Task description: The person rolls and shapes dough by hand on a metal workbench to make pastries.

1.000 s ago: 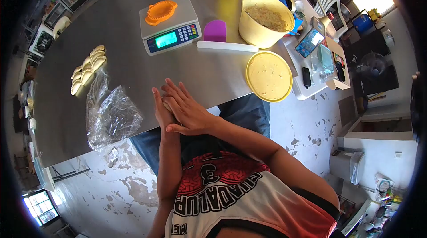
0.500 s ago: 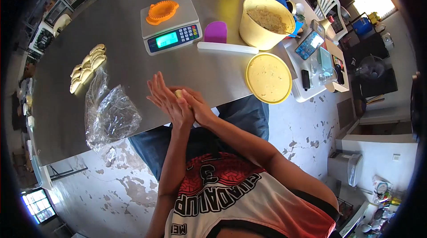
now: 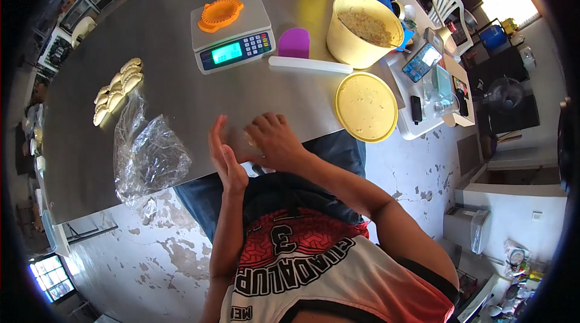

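My left hand [image 3: 228,157] is raised at the table's near edge, palm turned to the right, thumb apart from the straight fingers and nothing held. Just right of it, my right hand [image 3: 275,140] curls its fingers around a small pale piece of dough [image 3: 249,138], mostly hidden beneath them. A clear plastic bag [image 3: 158,157] lies crumpled to the left. Beyond it, several crimped, filled dough turnovers [image 3: 119,91] rest in a cluster. An orange dumpling mould [image 3: 220,15] sits on a digital scale [image 3: 257,13] with a lit display.
Right of the scale are a purple scraper [image 3: 294,43], a white flat bar [image 3: 309,65] and a cream tub [image 3: 347,42] of filling. A yellow lid [image 3: 367,106] overhangs the near edge. A card terminal [image 3: 421,62] and a white tray [image 3: 414,129] stand further right.
My hands were pressed palm to palm around the dough. Now they are apart, with the right hand drawn to the right holding the dough and the left hand slightly lower.
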Demonstrator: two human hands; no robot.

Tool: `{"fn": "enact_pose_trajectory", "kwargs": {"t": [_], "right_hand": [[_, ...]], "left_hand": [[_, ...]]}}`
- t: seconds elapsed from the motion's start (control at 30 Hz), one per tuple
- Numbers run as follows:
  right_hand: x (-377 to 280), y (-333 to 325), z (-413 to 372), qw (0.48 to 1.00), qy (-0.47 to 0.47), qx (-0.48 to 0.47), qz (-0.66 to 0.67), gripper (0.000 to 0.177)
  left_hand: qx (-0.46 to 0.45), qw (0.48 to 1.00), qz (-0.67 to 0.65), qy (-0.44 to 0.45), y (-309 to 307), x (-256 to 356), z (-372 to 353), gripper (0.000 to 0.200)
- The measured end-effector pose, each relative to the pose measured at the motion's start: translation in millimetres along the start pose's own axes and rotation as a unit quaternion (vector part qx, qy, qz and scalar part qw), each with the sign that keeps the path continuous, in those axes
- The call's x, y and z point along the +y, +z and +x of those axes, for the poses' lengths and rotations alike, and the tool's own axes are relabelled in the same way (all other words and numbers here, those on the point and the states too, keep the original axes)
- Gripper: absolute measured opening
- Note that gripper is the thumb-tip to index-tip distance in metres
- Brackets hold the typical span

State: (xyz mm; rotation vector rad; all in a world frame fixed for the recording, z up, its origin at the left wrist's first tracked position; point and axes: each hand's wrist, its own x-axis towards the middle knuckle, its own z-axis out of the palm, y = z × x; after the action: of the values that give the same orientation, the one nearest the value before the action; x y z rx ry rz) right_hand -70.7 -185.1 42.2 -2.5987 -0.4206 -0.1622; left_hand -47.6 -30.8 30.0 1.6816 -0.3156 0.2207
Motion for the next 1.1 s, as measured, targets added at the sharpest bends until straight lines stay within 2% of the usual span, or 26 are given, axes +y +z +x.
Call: {"fn": "enact_pose_trajectory", "kwargs": {"t": [0.03, 0.1, 0.2, 0.23, 0.33, 0.4, 0.53, 0.63, 0.83, 0.9, 0.93, 1.0, 1.1], "right_hand": [[-5.8, 2.6, -7.8, 1.0, -0.001, -0.002, 0.002, 0.065], [-16.7, 7.7, -12.5, 0.994, -0.038, 0.023, -0.098, 0.081], [-11.4, 21.4, 6.1, 0.992, -0.009, 0.026, -0.126, 0.087], [-7.7, 27.4, 16.8, 0.992, -0.01, 0.024, -0.127, 0.087], [0.9, 38.0, 54.2, 0.994, 0.038, 0.014, -0.104, 0.089], [4.4, 33.4, 74.1, 0.994, 0.067, 0.061, -0.066, 0.091], [6.0, 34.2, 91.3, 0.991, 0.076, 0.076, -0.074, 0.091], [3.4, 39.5, 79.8, 0.989, 0.055, 0.072, -0.113, 0.089], [-18.0, 21.9, -18.9, 0.994, -0.006, 0.027, -0.105, 0.096], [-26.9, 7.3, -41.1, 0.995, -0.009, -0.037, -0.088, 0.1], [-31.3, 3.9, -50.5, 0.995, -0.007, -0.036, -0.09, 0.1], [-37.2, -0.4, -60.6, 0.996, 0.001, -0.059, -0.074, 0.1], [-35.8, 5.3, -43.9, 0.998, 0.001, -0.03, -0.064, 0.098]], "left_hand": [[0.004, 1.0, 0.03, -0.007, -4.4, -0.3, -2.8, 0.087], [0.029, 0.999, 0.029, -0.009, -9.9, -10.3, -5.5, 0.086], [0.072, 0.997, 0.023, 0.012, -16.9, -21.9, -2.7, 0.083], [0.093, 0.995, 0.024, 0.034, -20.4, -25.8, -1.8, 0.083], [0.106, 0.994, 0.034, 0.013, -29.9, -41.4, -1.1, 0.082], [0.106, 0.993, 0.038, 0.019, -31.3, -42.0, -0.8, 0.081], [0.138, 0.988, 0.05, 0.042, -25.6, -39.4, 0.0, 0.077], [0.122, 0.989, 0.066, 0.043, -26.8, -37.6, -0.2, 0.075], [0.123, 0.99, 0.058, 0.037, -31.1, -38.3, -2.1, 0.072], [0.121, 0.991, 0.045, 0.032, -31.3, -40.2, -2.6, 0.072], [0.121, 0.992, 0.034, 0.027, -31.2, -41.2, -2.7, 0.072], [0.121, 0.992, 0.032, 0.029, -30.8, -41.7, -3.2, 0.071], [0.125, 0.991, 0.027, 0.03, -30.3, -41.8, -2.6, 0.071]]}}
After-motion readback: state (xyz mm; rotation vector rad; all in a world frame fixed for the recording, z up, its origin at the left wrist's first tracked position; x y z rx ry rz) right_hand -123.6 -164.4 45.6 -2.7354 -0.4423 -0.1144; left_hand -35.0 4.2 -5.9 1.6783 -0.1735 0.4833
